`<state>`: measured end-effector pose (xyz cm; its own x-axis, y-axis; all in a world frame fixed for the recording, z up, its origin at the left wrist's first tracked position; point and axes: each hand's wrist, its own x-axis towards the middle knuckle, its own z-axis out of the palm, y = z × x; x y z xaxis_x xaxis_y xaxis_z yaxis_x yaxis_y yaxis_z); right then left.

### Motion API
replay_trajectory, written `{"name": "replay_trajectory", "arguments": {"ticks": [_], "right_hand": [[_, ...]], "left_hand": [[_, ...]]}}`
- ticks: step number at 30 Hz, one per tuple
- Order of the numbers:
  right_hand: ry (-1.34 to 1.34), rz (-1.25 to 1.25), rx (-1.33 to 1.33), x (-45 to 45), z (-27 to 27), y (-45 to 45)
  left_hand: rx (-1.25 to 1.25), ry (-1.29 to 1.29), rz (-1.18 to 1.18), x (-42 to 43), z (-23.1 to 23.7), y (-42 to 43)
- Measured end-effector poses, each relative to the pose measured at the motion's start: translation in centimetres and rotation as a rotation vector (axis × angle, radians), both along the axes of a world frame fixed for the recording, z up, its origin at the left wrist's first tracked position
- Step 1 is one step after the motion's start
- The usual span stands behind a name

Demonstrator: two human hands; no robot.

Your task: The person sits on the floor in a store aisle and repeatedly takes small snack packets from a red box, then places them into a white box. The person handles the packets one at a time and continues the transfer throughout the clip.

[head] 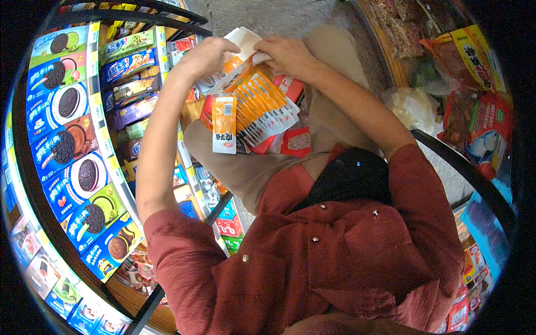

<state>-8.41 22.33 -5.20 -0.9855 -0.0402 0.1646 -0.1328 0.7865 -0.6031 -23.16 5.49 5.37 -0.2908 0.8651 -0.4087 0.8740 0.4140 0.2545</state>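
Observation:
My left hand [211,57] is at the left edge of an open carton with a white inside [248,39], fingers curled; its grip is partly hidden. At the carton's right edge, my right hand [289,54] pinches a flap between thumb and fingers. Just below the hands, a fanned row of orange-and-white snack packets [264,106] lies over my lap. One packet [224,125] lies apart at the row's left end, its printing upside down to me. Beneath the row shows red packaging with white lettering [289,88].
On the left, a lit shelf rack holds blue Oreo boxes [67,104] and cookie packs [130,65] behind price strips [96,83]. To the right are bagged foods [477,58] and a dark bar [465,167]. Grey floor [284,14] lies beyond my hands.

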Motion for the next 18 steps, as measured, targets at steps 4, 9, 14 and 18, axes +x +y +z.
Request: {"name": "replay_trajectory", "arguments": {"ticks": [4,9,14,18], "right_hand": [[0.008,-0.023,-0.022,0.1,0.2,-0.3],[-0.029,-0.006,-0.015,-0.1,0.8,-0.2],[-0.023,-0.007,0.032,0.2,0.6,-0.2],[0.018,-0.013,0.006,0.2,0.5,-0.1]], "left_hand": [[-0.043,-0.091,0.174,-0.5,3.3,-2.5],[-0.044,0.022,-0.024,0.0,2.2,-3.5],[0.187,0.134,-0.148,0.5,1.9,-3.4],[0.204,0.22,-0.183,1.3,4.0,-3.4]]}}
